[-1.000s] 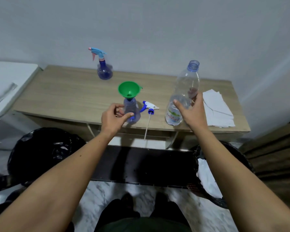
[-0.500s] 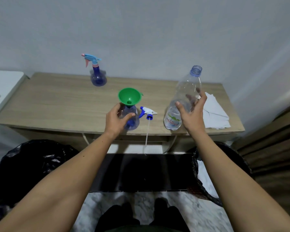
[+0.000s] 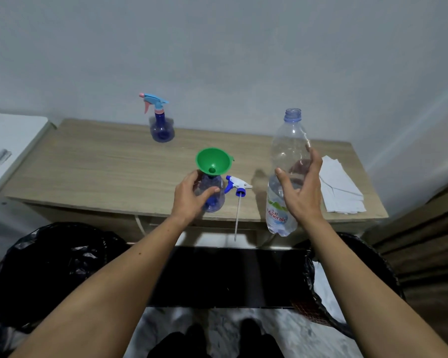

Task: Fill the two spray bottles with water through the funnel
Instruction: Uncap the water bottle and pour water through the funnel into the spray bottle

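The left hand (image 3: 192,195) is curling around the near spray bottle (image 3: 212,193), thumb across its front and fingers behind its rounded blue-tinted body, holding it upright near the front edge of the desk (image 3: 93,171). The right hand (image 3: 301,192) is wrapping around the middle of the clear water bottle (image 3: 286,161), thumb on the left side and fingers reaching round the right; the grip is fairly wide, since the bottle is broad. The bottle's base is showing below the desk's front edge, so it is apparently being held off the surface, more or less upright, with its cap off.

Two spray bottles are in sight. The near one is standing with its head removed and a green funnel (image 3: 213,161) sitting in its neck. The far spray bottle (image 3: 161,125) is standing well back by the wall, wearing its light blue and pink trigger head. One loose trigger head (image 3: 238,184), white and blue, is lying on the desk just beside the near bottle, its thin dip tube pointing out past the front edge. There is one funnel and one water bottle.

The water bottle is holding a little water in its lower part, around the label. Whether either spray bottle has water in it, I cannot tell.

A stack of white paper napkins (image 3: 340,189) is lying at the right end of the desk. Two bins lined with black bags are standing below, one on the left (image 3: 49,262) and one on the right (image 3: 360,257).
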Motion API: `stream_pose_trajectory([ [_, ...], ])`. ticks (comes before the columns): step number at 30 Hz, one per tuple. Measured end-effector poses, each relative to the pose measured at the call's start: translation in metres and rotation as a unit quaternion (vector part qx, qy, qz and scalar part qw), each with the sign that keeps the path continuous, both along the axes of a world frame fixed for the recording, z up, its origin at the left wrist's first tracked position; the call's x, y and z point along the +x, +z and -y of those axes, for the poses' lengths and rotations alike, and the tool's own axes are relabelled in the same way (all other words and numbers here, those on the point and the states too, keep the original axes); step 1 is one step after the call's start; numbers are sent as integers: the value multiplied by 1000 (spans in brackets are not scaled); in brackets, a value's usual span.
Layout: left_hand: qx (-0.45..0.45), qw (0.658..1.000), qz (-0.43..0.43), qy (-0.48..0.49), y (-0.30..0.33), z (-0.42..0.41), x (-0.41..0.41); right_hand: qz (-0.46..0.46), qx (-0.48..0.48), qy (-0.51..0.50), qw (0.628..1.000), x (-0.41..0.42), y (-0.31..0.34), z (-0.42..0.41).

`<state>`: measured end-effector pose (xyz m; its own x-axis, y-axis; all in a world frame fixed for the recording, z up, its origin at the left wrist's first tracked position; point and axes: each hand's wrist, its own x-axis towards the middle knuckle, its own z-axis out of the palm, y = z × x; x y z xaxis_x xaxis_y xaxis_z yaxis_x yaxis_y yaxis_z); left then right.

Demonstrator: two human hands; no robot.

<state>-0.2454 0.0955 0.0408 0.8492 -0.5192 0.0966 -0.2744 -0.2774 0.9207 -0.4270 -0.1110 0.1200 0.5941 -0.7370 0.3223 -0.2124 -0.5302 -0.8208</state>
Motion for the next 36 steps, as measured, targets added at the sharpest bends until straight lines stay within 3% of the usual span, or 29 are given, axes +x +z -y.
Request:
stream_pose_trajectory([
  [4,-14,1000,5,2,-4,0,1,-57,-51,64,995,5,14,-6],
  [21,-41,999,-16,-8,-3,-1,3,-219,-94,226,945,4,51,-1],
  [36,-42,999,-14,-6,-10,1,5,-335,-131,248,899,-2,65,9],
])
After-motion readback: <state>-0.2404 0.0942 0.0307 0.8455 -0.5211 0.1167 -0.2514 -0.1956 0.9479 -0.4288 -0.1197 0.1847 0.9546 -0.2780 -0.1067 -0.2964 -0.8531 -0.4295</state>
